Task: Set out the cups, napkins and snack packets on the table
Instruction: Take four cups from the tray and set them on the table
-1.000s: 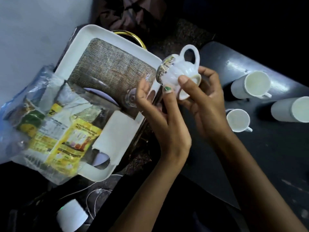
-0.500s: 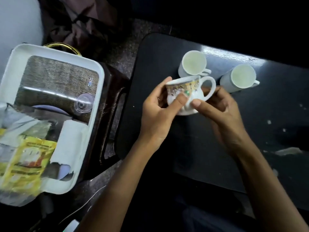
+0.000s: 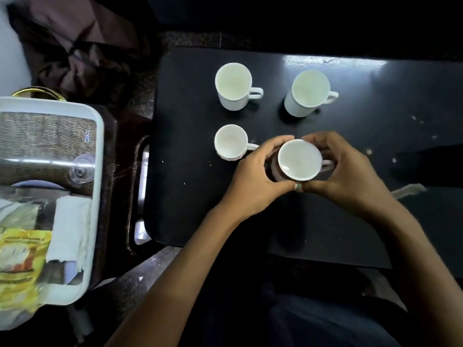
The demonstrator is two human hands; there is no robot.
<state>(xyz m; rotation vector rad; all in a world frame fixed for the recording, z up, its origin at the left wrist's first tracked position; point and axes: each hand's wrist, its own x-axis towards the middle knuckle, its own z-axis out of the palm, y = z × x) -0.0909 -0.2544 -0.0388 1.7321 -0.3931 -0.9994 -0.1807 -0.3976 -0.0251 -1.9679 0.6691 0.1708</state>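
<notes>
White porcelain shows between the two hands: a small cup [image 3: 299, 160] stands upright, mouth up, over the dark table [image 3: 190, 196], and both hands close around it. The left hand [image 3: 253, 181] curls on its left side, with the fingers bent over the far rim and the thumb at the near side. The right hand [image 3: 343, 174] wraps the right side, where the handle points; its thumb meets the left thumb just under the cup. If the cup already touches the table or hangs a little above, I cannot tell, because the hands hide its foot.

Just to the left of the held cup stands a second small cup [image 3: 231, 142], upright, its handle turned toward the left hand. Farther back two taller white mugs stand apart from each other, the left mug [image 3: 234, 86] and the right mug [image 3: 307, 92], both with handles to the right. All look empty inside.

Well to the left, off the table, lies a white tray [image 3: 99, 156] with a woven mat inside. In its near part lie white napkins [image 3: 71, 229] and a yellow snack packet [image 3: 22, 261]; the print on the packet is too blurred to read. A small label on the mat is also not readable. Behind the tray lies a dark brown cloth [image 3: 75, 46].
</notes>
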